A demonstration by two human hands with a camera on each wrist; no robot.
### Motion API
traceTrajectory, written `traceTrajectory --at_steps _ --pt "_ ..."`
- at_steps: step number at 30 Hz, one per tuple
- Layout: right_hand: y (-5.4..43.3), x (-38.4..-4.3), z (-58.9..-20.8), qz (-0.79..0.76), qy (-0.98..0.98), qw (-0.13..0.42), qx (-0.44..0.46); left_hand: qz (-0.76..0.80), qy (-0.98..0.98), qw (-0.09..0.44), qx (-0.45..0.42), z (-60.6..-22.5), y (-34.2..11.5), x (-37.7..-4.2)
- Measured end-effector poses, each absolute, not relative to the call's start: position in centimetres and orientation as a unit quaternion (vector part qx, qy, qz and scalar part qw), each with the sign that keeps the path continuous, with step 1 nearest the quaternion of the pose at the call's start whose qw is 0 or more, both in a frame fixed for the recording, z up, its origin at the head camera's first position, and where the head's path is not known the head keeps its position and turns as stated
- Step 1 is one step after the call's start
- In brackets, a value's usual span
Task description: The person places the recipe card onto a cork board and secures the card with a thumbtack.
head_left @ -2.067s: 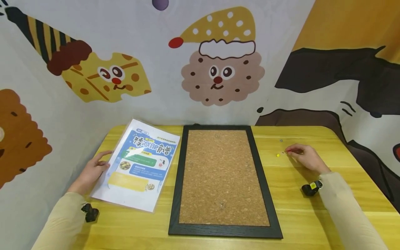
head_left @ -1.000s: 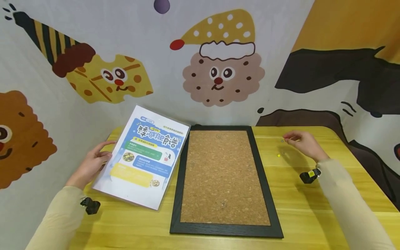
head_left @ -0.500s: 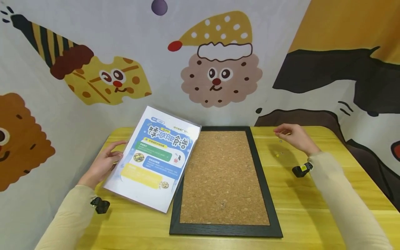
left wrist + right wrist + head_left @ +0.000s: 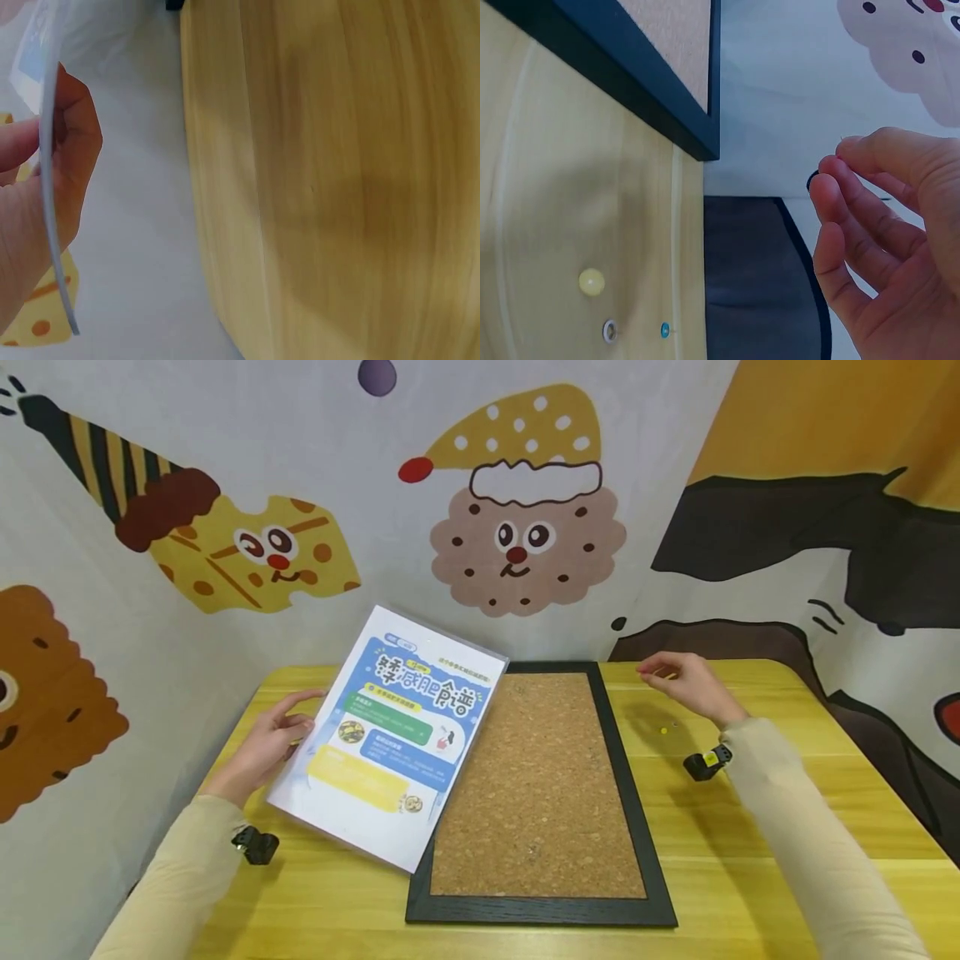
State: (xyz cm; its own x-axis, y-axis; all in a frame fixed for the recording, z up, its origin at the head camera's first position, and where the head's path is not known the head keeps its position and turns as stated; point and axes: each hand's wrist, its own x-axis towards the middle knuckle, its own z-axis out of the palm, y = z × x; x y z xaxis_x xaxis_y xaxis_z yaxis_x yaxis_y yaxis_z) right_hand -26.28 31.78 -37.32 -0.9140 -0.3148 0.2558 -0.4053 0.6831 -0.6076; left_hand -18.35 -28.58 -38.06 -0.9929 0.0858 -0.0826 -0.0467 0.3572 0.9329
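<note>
Blk frame (image 4: 540, 910) held cork (image 4: 555, 777); poster (image 4: 390, 743) had moved R, overlapping frame's L side. L hand (image 4: 266, 747) pinched poster edge; R hand (image 4: 693, 687) pinched tiny pin (image 4: 842, 139).

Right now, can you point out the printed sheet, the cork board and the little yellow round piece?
Printed sheet (image 4: 390, 734): head view, middle of its printed face.
Cork board (image 4: 540, 785): head view, its bare cork surface.
Yellow round piece (image 4: 592, 282): right wrist view, its round face.

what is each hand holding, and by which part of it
The left hand holds the printed sheet by its left edge. The right hand pinches a tiny pin-like thing; fingertips mostly hide it, so which part cannot be told.
</note>
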Motion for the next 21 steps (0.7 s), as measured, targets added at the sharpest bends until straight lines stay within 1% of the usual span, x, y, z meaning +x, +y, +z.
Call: traceTrajectory --at_steps 5,12,21 --pt "31.0 -26.3 -36.9 0.349 -0.913 0.068 0.2 0.576 0.814 0.072 0.008 -38.2 -27.2 -18.5" --pt "29.8 -26.2 -36.5 0.365 -0.905 0.058 0.209 0.608 0.79 0.077 0.025 -39.1 -25.6 -18.9" --pt "28.4 -26.7 -36.6 0.372 -0.901 0.054 0.217 0.624 0.776 0.091 0.015 -39.9 -23.3 -19.2"
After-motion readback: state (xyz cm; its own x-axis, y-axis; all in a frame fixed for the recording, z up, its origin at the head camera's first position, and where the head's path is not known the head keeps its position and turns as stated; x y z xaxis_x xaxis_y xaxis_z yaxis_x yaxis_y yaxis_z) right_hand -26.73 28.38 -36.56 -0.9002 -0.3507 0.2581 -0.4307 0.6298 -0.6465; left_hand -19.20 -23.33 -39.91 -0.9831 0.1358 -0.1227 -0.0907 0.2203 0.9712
